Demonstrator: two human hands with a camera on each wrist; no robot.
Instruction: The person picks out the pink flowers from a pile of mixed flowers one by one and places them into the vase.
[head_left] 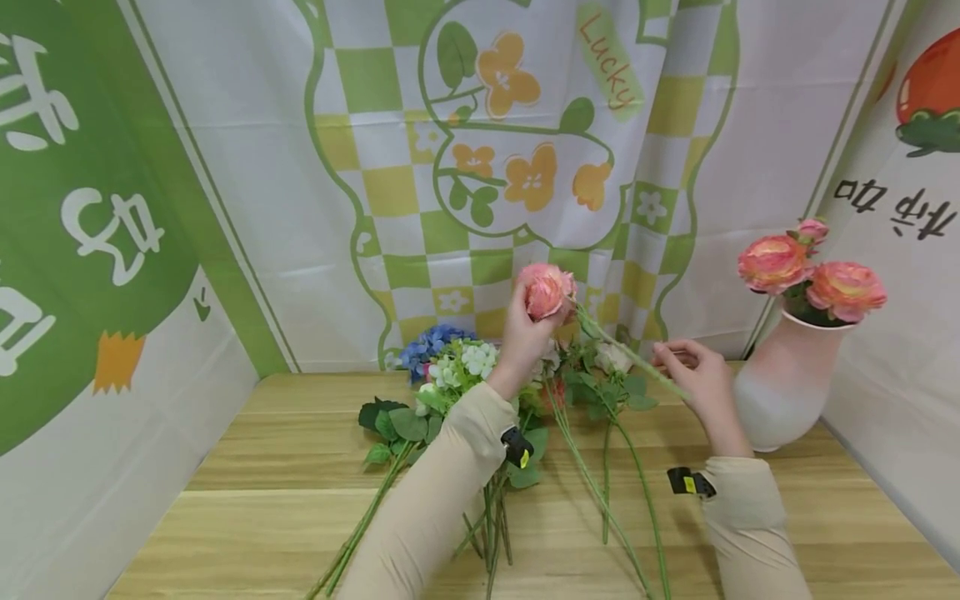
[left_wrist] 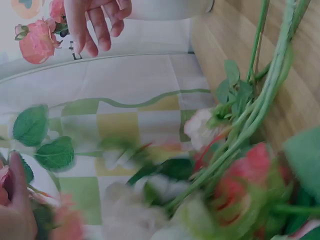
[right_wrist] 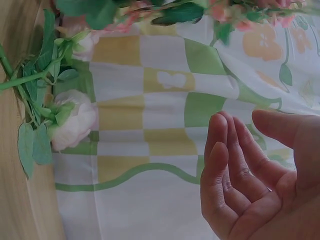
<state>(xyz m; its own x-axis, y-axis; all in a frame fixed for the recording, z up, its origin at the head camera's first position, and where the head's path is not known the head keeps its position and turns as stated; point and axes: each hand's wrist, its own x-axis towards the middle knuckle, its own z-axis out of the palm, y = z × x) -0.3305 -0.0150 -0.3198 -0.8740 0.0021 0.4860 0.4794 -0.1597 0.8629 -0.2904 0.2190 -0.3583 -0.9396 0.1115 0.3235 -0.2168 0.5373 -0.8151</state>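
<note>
While the left hand (head_left: 531, 337) grasped a pink flower (head_left: 547, 287) above the loose flowers (head_left: 468, 362) on the table (head_left: 262, 467), the right hand (head_left: 703, 383) was released, its fingers (right_wrist: 215, 155) loosely bent near the green stem (head_left: 626, 354). A vase (head_left: 783, 383) of pink-orange blooms (head_left: 847, 292) stood beside that hand.

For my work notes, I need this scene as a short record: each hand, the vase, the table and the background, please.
Left hand: holds a pink flower at its bloom
Right hand: holds nothing, fingers loosely bent
Vase: stands at right, holds pink-orange flowers
Table: loose stems, blue flower among them
Background: checkered cloth
</note>
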